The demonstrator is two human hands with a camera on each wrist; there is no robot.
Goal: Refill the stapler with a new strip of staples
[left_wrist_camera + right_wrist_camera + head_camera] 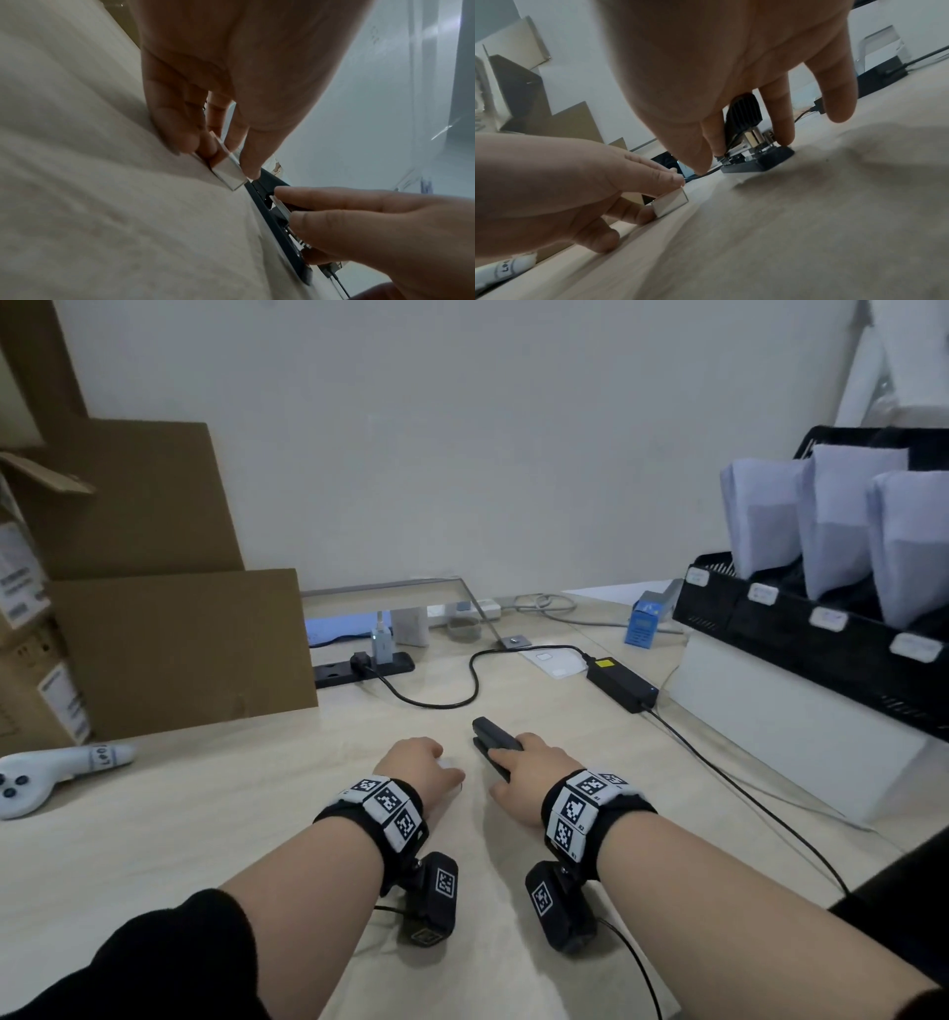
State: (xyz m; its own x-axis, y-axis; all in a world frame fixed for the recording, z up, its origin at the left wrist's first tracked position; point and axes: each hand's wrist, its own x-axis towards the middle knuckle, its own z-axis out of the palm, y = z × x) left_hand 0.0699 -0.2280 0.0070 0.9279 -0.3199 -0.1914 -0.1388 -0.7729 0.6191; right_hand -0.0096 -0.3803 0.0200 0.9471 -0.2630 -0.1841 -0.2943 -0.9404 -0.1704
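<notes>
A black stapler (492, 737) lies on the pale wooden table (205, 814), just ahead of my hands. My right hand (518, 760) grips its rear end, with fingers down both sides (784, 130). In the right wrist view the stapler's (746, 130) black top stands raised off the base and the metal magazine shows. My left hand (436, 765) is just left of it, close beside the stapler. It pinches a short silver strip of staples (227, 173) between thumb and fingers, and the strip (671, 203) touches the table.
Cardboard boxes (169, 629) stand at the left, with a white controller (51, 778) in front of them. Behind the stapler lie a power strip (359, 666) and a black adapter (621, 685), whose cable (744, 793) runs past my right arm. A black paper tray (821, 634) stands at the right.
</notes>
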